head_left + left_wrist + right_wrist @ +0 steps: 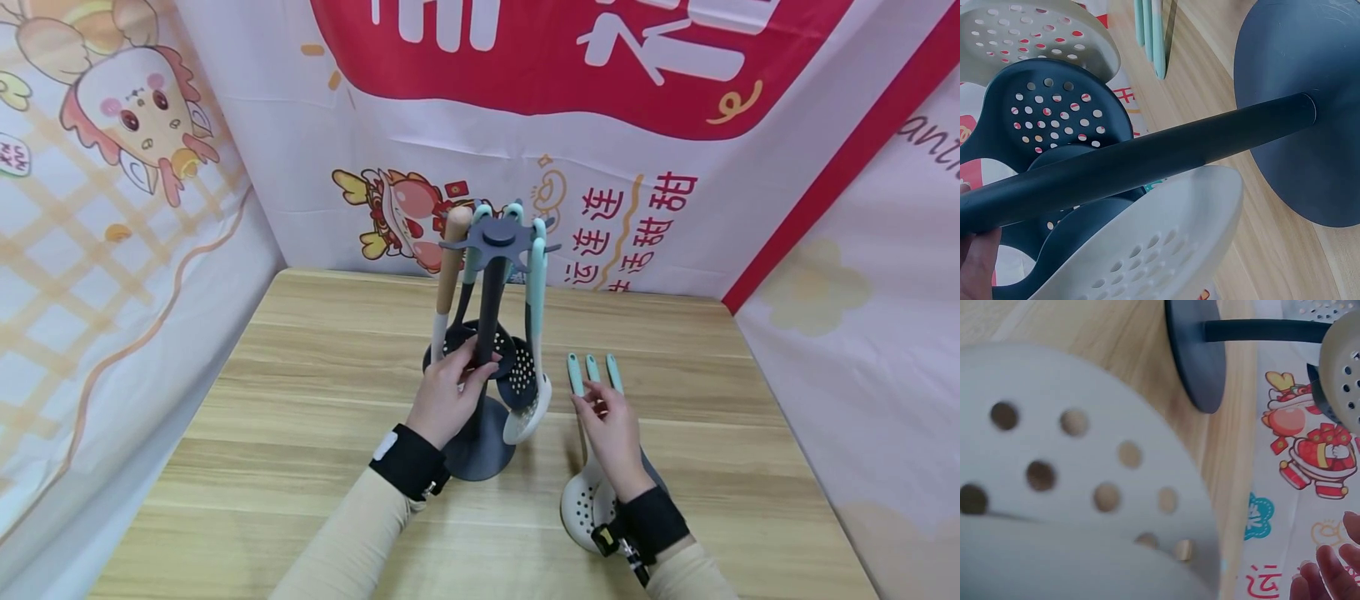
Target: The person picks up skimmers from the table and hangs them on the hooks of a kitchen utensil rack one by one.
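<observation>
My left hand [450,396] grips the dark post [489,308] of a utensil stand, its round base [491,454] on the table. Around the post hang a wooden-handled utensil [450,267], dark perforated skimmers [1054,106] and a pale slotted spoon [1166,250]. My right hand [615,433] hovers at the mint handles [592,367] of three utensils lying side by side, fingertips beside the leftmost handle. In the right wrist view, its loosely bent fingers [1329,572] and thumb stand apart. Below the right wrist lies a pale skimmer head [577,508], partly covering the others; a dark utensil [654,471] shows behind.
The wooden table [300,417] runs back to a printed cloth wall [487,142], with more cloth at the left and right sides. Wood surface shows left of the stand and right of the lying utensils.
</observation>
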Demonstrator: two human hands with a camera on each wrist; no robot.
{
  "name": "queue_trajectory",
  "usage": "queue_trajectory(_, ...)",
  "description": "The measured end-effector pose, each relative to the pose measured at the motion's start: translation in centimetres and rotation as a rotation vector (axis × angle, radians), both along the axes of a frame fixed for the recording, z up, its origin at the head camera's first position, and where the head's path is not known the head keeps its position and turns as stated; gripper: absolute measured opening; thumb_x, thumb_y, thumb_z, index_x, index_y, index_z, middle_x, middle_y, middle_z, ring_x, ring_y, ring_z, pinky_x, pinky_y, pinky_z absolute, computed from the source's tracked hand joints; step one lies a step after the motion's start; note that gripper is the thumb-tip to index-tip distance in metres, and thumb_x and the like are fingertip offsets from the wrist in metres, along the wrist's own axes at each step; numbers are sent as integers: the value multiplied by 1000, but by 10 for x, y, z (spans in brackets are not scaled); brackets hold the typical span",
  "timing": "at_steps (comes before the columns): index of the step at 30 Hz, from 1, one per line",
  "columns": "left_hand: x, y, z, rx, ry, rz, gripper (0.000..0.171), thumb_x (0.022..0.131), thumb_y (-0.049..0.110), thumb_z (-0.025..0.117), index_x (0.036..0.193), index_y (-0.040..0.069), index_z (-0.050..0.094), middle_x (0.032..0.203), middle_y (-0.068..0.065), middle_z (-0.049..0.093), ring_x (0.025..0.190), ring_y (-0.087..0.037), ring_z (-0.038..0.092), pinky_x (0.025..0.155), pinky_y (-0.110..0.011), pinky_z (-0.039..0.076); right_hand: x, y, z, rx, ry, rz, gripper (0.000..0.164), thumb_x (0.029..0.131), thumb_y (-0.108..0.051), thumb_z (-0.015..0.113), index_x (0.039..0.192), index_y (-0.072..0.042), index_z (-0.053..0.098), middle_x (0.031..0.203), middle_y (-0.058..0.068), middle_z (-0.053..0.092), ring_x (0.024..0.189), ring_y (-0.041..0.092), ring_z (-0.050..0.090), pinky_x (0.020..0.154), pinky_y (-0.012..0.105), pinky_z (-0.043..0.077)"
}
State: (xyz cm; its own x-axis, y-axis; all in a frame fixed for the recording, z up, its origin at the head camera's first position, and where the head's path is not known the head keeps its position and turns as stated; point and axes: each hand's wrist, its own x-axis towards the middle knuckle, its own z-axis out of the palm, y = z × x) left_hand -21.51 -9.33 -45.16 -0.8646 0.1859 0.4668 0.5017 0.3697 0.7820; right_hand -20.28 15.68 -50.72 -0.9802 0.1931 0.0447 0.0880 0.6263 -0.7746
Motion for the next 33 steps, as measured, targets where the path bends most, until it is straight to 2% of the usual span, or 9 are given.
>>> queue_trajectory(5,1,1,0,-2,3,3,26,98,10,61,121,-2,62,109,-13,73,101,-24,72,86,-33,60,0,4,-7,31,-30,-3,38,96,-20,65,130,-3,61,108,15,66,95,26,61,76,29,50)
queue_trajectory(13,1,0,0,-6,-3,7,27,98,11,62,122,-2,62,109,-13,73,101,-25,72,86,-33,60,-1,11,-18,79,-65,-24,38,94,-16,67,128,-1,62,104,16,67,85,24,58,67,25,47)
queue_trajectory(21,1,0,0,-4,-1,7,27,98,10,62,122,-3,62,109,-13,73,102,-25,72,86,-32,60,-1,17,-29,103,-139,-32,41,95,-18,66,131,1,59,107,16,64,89,25,59,67,28,50)
queue_trajectory(28,1,1,0,-5,-3,9,27,98,10,61,122,-2,62,109,-13,73,102,-25,72,86,-33,60,0,19,-32,91,-170,-46,43,95,-20,66,131,1,58,109,16,62,91,25,59,66,26,51)
queue_trajectory(33,1,1,0,-5,-14,12,26,98,11,61,121,-2,62,109,-13,73,102,-25,72,87,-33,59,1,20,-33,118,-161,-60,40,95,-20,67,129,0,60,106,16,63,90,26,61,65,26,50)
